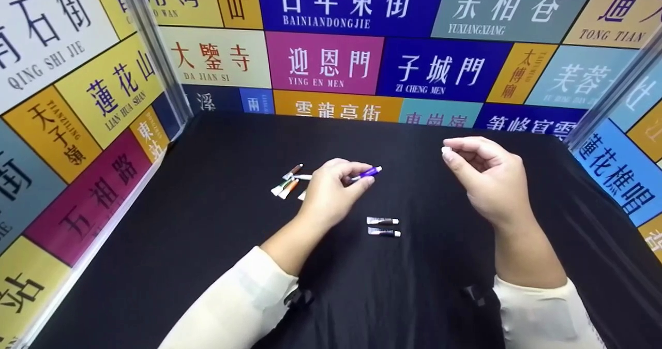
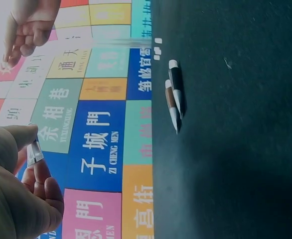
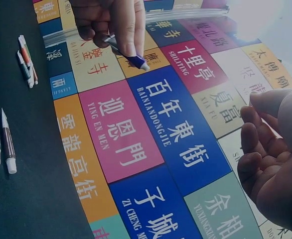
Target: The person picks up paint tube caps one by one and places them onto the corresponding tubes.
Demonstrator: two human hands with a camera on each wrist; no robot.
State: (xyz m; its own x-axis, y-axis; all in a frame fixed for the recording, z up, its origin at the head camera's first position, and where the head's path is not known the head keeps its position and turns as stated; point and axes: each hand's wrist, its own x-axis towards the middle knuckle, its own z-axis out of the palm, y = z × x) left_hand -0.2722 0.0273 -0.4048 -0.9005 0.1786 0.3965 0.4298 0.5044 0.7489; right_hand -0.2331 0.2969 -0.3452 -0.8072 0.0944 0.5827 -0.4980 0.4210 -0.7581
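My left hand (image 1: 331,188) pinches a small purple paint tube (image 1: 368,173) between thumb and fingers above the black cloth, its white tip pointing right. Raised at the right, my right hand (image 1: 499,183) pinches a tiny white piece (image 1: 446,151), perhaps a cap, at its fingertips. Below and between the hands lie a brown paint tube (image 1: 382,221) and a black paint tube (image 1: 384,232), side by side. Left of my left hand is a loose group of tubes, among them a green one (image 1: 283,184) and an orange one (image 1: 290,187); that hand partly covers the group.
A black cloth (image 1: 217,266) covers the table. Panels with coloured street-name signs (image 1: 326,62) rise behind it and on both sides, with clear posts (image 1: 160,44) at the corners. Small white pieces (image 2: 157,50) lie on the cloth in the left wrist view.
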